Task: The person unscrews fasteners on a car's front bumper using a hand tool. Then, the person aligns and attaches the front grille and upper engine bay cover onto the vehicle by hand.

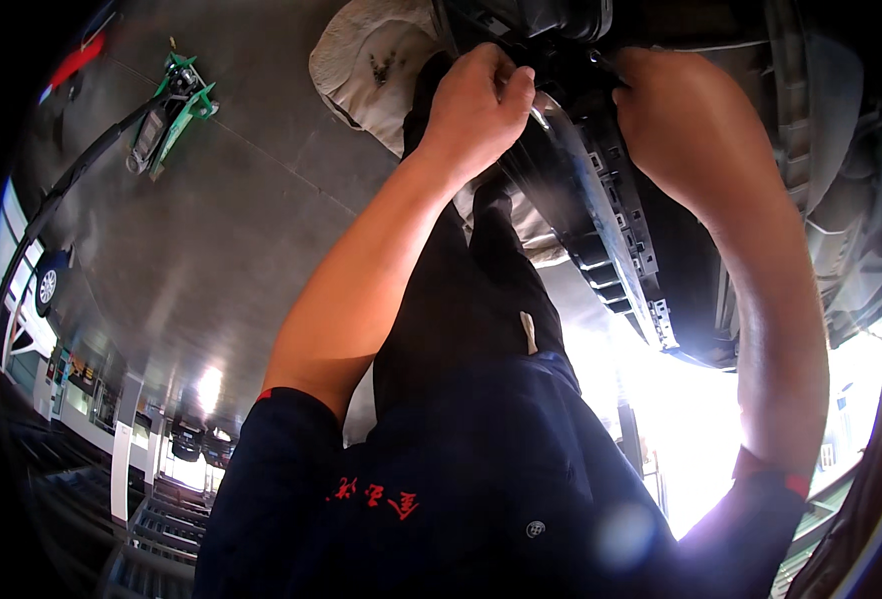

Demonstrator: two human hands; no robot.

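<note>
My left hand (481,105) is closed, with thumb and fingers bent together at the upper end of a long black car bumper part. What it grips, if anything, is too hidden to name. Across from it, my right hand (665,100) is curled with a sharply bent wrist, its fingers mostly lost against dark parts. A shiny strip (590,195) runs along the bumper part, next to a row of black clip brackets (628,205). Both hands are near dark fittings (566,55) at the top.
A pale, stained padded cover (376,60) lies beyond my left hand. Car body panels (830,120) rise close on the right. On the grey floor (251,210) stands a green floor jack (176,110) with a black hose. A wheel (48,285) shows at far left.
</note>
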